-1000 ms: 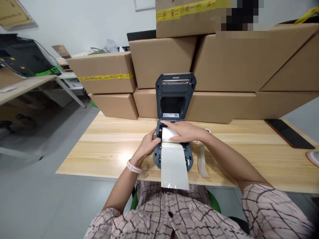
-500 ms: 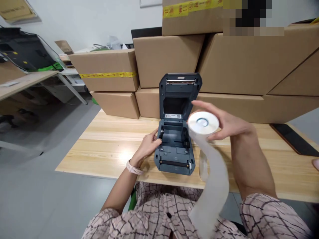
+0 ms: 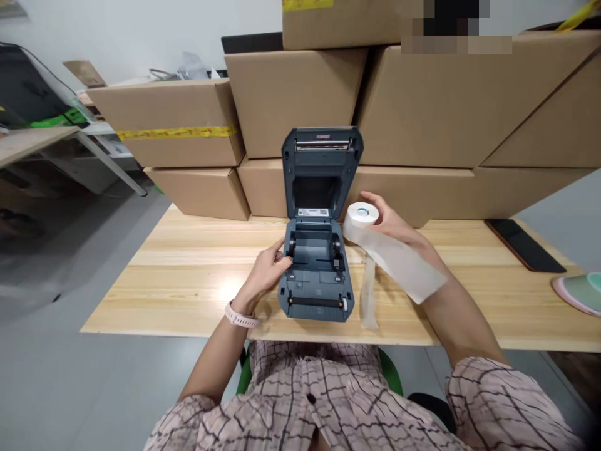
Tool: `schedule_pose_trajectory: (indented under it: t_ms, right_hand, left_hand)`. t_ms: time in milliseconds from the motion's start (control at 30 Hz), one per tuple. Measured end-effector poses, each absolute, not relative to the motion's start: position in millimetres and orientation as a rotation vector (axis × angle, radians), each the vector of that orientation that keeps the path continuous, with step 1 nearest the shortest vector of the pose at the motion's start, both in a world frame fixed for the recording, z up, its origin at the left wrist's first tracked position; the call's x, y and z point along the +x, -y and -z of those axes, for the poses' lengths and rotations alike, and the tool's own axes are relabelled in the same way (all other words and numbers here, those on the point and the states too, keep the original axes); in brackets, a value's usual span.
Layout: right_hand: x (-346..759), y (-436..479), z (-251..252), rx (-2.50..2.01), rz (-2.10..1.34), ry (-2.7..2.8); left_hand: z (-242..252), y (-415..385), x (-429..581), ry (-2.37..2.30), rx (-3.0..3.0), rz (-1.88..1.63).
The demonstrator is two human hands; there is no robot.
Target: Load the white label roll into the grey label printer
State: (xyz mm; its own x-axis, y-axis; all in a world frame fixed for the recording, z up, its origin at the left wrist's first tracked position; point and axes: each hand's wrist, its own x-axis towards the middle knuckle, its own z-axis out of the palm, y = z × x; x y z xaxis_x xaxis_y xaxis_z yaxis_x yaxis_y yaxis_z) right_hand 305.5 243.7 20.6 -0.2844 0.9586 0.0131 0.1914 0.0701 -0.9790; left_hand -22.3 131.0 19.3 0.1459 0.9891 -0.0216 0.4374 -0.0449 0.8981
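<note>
A dark grey label printer (image 3: 319, 285) stands on the wooden table with its lid (image 3: 322, 166) raised, its inner bay bare of any roll. My left hand (image 3: 267, 268) grips its left side, thumb over the rim and fingers curled along the outer wall. Just right of the printer, my right hand (image 3: 387, 219) is curled round a white label roll (image 3: 363, 213), which is upright. A loose strip (image 3: 406, 266) from the roll trails right across my forearm. Another narrow pale strip (image 3: 369, 297) reaches down over the tabletop below the roll.
Stacked cardboard boxes (image 3: 295, 100) form a wall behind the printer. On the right lie a black phone (image 3: 524, 244) and a partly seen green and pink object (image 3: 580, 293). The front table edge (image 3: 300, 338) is close to my body.
My right hand has lowered the label roll and carried it away from me, beside the printer. Its loose strip has swung from my lap onto my right forearm. My left hand stays on the printer.
</note>
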Motion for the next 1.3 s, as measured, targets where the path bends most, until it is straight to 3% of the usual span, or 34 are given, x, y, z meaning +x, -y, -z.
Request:
schedule_pose_trajectory:
  t_ms: [267,433,600,767,867,967,1033,1300]
  right_hand:
    - [310,-243,-1,-1.204,-1.335,1.580]
    - [350,-216,-2,-1.173,-1.563,1.480]
    - [364,-194,4,-1.191,-1.622,1.697]
    - [334,-171,-29,-0.884,-1.595,1.844]
    - [293,-152,-63,-0.818,-1.312,2.098]
    - [243,-147,-81,-0.954,-0.657,2.450]
    - [216,-155,-80,-1.029,-0.394,2.616]
    - [187,-177,-58,-1.064,-0.339,2.924]
  left_hand:
    - [-19,-132,-24,-1.439,1.619,-0.830]
    - [-18,-133,-24,-1.439,1.628,-0.821]
    - [-18,-135,-26,-1.417,1.689,-0.785]
    - [-19,-134,-25,-1.413,1.700,-0.803]
    - [-18,-132,-24,-1.417,1.676,-0.822]
    - [-18,-131,-22,-1.429,1.631,-0.855]
    - [-18,-131,-21,-1.441,1.618,-0.868]
    - [-14,-132,-21,-1.427,1.614,-0.892]
